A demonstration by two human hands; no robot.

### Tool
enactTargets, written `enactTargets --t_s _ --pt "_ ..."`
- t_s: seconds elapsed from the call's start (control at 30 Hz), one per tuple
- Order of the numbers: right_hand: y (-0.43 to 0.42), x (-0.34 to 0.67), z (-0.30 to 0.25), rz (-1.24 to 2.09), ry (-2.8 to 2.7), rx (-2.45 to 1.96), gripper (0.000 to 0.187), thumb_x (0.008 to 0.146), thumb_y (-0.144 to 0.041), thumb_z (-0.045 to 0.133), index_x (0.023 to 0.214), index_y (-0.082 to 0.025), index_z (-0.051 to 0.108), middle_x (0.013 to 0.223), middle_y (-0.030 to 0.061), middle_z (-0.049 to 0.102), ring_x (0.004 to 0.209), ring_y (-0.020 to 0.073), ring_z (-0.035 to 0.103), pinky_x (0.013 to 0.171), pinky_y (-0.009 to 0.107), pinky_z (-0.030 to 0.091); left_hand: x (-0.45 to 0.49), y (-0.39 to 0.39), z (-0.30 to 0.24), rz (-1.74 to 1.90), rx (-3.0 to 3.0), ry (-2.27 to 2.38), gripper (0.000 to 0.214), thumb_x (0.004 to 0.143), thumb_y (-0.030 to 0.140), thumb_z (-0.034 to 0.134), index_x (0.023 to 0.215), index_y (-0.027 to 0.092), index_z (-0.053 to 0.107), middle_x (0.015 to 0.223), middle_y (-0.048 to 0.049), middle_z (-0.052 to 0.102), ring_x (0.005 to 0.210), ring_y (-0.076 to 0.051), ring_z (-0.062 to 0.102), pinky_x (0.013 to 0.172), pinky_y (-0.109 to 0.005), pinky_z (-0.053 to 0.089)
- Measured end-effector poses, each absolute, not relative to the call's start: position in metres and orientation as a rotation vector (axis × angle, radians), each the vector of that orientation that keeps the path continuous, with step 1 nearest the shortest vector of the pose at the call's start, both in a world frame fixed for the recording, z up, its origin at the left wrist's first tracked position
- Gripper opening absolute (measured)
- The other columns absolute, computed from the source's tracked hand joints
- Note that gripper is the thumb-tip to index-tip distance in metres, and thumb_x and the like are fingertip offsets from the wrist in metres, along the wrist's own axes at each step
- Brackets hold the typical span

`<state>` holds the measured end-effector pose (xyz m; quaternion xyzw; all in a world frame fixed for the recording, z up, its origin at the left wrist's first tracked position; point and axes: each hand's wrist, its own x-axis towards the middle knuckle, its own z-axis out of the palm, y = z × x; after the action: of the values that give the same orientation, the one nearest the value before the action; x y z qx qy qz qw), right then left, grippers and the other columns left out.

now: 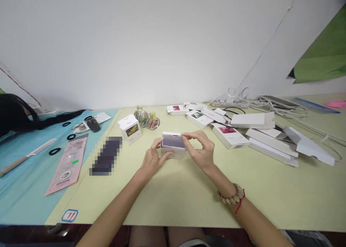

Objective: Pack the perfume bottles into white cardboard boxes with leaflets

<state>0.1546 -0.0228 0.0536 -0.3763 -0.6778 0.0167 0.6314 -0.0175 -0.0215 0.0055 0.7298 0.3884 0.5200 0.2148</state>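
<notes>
A small white cardboard box point(174, 154) is between my hands above the yellow table, its top open and a greyish inside showing. My left hand point(151, 157) grips the box's left side, thumb across the front. At the upper right edge, my right hand point(200, 149) pinches the rim or flap between thumb and fingertips. Left of the hands stands a closed white box point(130, 130) with a dark picture on its face. Behind it sit several small glass bottles point(147, 119) with gold or silver caps.
Several flattened or opened white cartons point(229, 135) lie to the right. White cables point(283, 111) and a power strip point(229, 103) run behind them. On the blue cloth point(24, 189) at left are a pink packet point(69, 164), black rings point(54, 151) and a knife-like tool point(29, 155). A person's dark hair point(16, 113) shows far left.
</notes>
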Motion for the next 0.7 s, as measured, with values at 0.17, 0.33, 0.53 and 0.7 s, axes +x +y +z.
enactTargets --t_s 0.17,0.33,0.53,0.7 --pt "-0.02 0.156 0.051 0.042 -1.574 -0.906 0.012 0.076 -0.021 0.06 0.085 -0.025 0.065 0.075 0.0012 0.066 0.065 0.0159 0.054 0.064 0.034 0.046 -0.021 -0.018 0.001 1.382 2.132 1.062 0.03 0.081 0.03 0.052 0.107 0.025 0.037 0.119 -0.0115 0.047 0.102 -0.019 0.054 0.078 -0.03 0.044" --pt "-0.017 0.156 0.05 0.076 -1.555 -0.999 0.015 0.077 -0.026 0.058 0.091 -0.024 0.063 0.078 0.0023 0.066 0.069 0.0171 0.056 0.064 0.033 0.046 -0.019 -0.021 0.008 1.316 2.128 1.149 0.019 0.085 0.031 0.045 0.103 0.025 0.048 0.115 -0.0094 0.05 0.099 -0.02 0.054 0.075 -0.029 0.042" --pt "-0.015 0.155 0.048 0.275 -1.533 -1.004 0.02 0.08 -0.029 0.054 0.098 -0.023 0.059 0.081 0.0028 0.065 0.075 0.0163 0.057 0.066 0.031 0.045 -0.015 -0.024 0.014 1.33 2.038 1.171 0.019 0.086 0.035 0.041 0.095 0.024 0.053 0.1 -0.0073 0.053 0.093 -0.02 0.051 0.078 -0.03 0.039" --pt "-0.005 0.162 0.041 0.477 -1.314 -0.99 0.025 0.084 -0.035 0.046 0.104 -0.021 0.052 0.094 0.0054 0.06 0.072 0.0138 0.057 0.063 0.028 0.046 -0.024 -0.015 0.016 1.592 1.551 1.208 0.028 0.083 0.049 0.043 0.084 0.022 0.05 0.079 -0.0024 0.049 0.08 -0.017 0.049 0.075 -0.028 0.041"
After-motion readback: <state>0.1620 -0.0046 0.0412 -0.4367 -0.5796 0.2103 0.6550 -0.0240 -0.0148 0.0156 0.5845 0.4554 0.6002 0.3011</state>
